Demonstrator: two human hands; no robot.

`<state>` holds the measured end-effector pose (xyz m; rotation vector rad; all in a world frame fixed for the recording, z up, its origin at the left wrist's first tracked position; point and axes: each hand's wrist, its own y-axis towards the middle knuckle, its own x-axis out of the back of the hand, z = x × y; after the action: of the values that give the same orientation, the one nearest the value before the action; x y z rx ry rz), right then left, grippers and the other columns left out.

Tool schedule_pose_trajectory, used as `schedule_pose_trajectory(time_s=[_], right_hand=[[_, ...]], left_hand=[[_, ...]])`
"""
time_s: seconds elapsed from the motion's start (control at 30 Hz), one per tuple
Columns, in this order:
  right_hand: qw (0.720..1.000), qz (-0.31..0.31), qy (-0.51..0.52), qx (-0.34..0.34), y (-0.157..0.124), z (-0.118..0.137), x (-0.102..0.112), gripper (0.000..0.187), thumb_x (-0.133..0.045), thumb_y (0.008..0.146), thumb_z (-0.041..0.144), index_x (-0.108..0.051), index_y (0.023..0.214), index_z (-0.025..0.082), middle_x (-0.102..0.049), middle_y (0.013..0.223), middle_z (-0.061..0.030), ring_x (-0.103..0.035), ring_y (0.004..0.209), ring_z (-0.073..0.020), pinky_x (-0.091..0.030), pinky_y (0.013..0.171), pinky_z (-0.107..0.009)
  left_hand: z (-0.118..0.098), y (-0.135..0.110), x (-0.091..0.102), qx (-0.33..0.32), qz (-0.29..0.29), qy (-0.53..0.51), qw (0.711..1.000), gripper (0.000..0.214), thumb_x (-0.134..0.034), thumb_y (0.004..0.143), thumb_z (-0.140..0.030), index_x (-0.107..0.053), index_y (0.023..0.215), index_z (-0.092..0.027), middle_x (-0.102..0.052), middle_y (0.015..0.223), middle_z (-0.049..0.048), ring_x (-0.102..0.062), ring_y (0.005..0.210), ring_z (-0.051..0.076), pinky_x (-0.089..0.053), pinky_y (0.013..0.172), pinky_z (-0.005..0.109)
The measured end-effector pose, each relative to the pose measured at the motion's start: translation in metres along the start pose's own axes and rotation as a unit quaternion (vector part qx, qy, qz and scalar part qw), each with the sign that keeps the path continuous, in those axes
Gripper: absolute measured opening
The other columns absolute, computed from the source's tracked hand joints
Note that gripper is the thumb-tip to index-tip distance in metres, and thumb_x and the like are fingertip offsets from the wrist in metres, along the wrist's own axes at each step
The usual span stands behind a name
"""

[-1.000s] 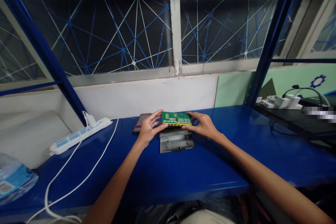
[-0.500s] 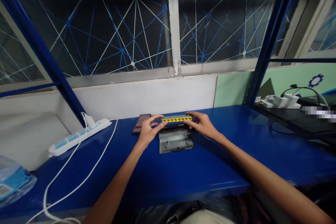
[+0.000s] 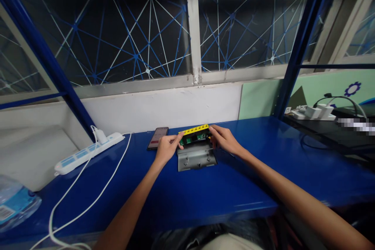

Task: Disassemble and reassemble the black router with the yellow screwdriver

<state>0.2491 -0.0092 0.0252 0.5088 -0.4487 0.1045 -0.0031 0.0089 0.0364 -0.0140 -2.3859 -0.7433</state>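
Observation:
A green circuit board point(image 3: 194, 136) with a row of yellow ports along its top edge is held tilted above the blue bench. My left hand point(image 3: 166, 149) pinches its left end and my right hand point(image 3: 224, 140) grips its right end. Just in front of the board lies a grey metal casing plate point(image 3: 197, 158) flat on the blue bench point(image 3: 205, 191). Both hands hover right behind that plate.
A dark phone point(image 3: 158, 137) lies left of the board. A white power strip point(image 3: 88, 152) with a plug and white cable point(image 3: 88, 203) sits further left. A plastic bottle point(image 3: 14, 205) is at the far left edge. White chargers point(image 3: 315, 111) stand on a shelf at right.
The board has been turned over in both hands: its green face showed a second ago, then it went edge-on, and now the yellow ports are up with the green side facing me.

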Motion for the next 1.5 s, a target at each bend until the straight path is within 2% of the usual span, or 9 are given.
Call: schedule_pose_trajectory(time_s=[0.17,0.43,0.7,0.93,1.23,1.5], right_hand=[[0.999,0.012,0.037,-0.012,0.001,-0.002,-0.001,0.041,-0.034,0.095,0.053,-0.048,0.074,0.021,-0.057,0.05,0.0024,-0.056,0.044,-0.0154,-0.044,0.046,-0.026],[0.989,0.027,0.134,-0.049,0.001,0.0,-0.003,0.04,-0.041,0.092,0.055,-0.048,0.074,0.02,-0.055,0.048,0.0025,-0.057,0.043,-0.0166,-0.042,0.041,-0.027],[0.98,0.021,0.187,-0.068,0.002,0.008,-0.003,0.043,-0.046,0.089,0.057,-0.042,0.065,0.022,-0.043,0.043,0.006,-0.058,0.041,-0.0163,-0.039,0.04,-0.025],[0.967,0.035,0.237,-0.092,0.002,0.006,-0.004,0.04,-0.049,0.087,0.055,-0.042,0.067,0.021,-0.044,0.044,0.0066,-0.059,0.041,-0.0163,-0.039,0.038,-0.024],[0.937,0.096,0.303,-0.142,0.002,0.01,0.0,0.027,-0.057,0.081,0.045,-0.048,0.081,0.02,-0.045,0.041,0.0088,-0.062,0.043,-0.0186,-0.049,0.041,-0.027],[0.906,0.131,0.369,-0.159,0.003,0.001,-0.001,0.026,-0.062,0.079,0.04,-0.048,0.075,0.018,-0.054,0.042,0.0029,-0.066,0.045,-0.0227,-0.053,0.04,-0.03]], left_hand=[[0.004,0.0,0.0,0.01,0.004,0.007,1.0,0.06,-0.047,0.088,-0.055,-0.068,0.047,-0.017,-0.063,0.045,0.0019,-0.047,0.041,0.013,-0.031,0.049,0.023],[-0.003,0.001,0.0,0.041,0.016,-0.041,0.998,0.06,-0.049,0.085,-0.058,-0.063,0.043,-0.018,-0.065,0.045,0.0042,-0.06,0.05,0.018,-0.042,0.054,0.024],[0.006,0.0,-0.002,0.028,0.021,-0.01,0.999,0.06,-0.046,0.087,-0.055,-0.063,0.042,-0.018,-0.064,0.044,0.0032,-0.061,0.048,0.017,-0.042,0.054,0.023],[0.003,0.001,-0.002,0.042,0.021,-0.022,0.999,0.06,-0.048,0.085,-0.057,-0.061,0.042,-0.018,-0.063,0.043,0.0032,-0.061,0.048,0.017,-0.042,0.053,0.024],[0.003,0.0,-0.002,0.047,0.021,-0.02,0.998,0.064,-0.047,0.085,-0.061,-0.053,0.038,-0.017,-0.059,0.038,0.0022,-0.057,0.043,0.015,-0.037,0.048,0.022],[0.001,0.001,-0.001,0.077,0.028,-0.064,0.995,0.066,-0.05,0.083,-0.063,-0.054,0.038,-0.015,-0.057,0.037,0.0031,-0.05,0.039,0.012,-0.031,0.045,0.022]])
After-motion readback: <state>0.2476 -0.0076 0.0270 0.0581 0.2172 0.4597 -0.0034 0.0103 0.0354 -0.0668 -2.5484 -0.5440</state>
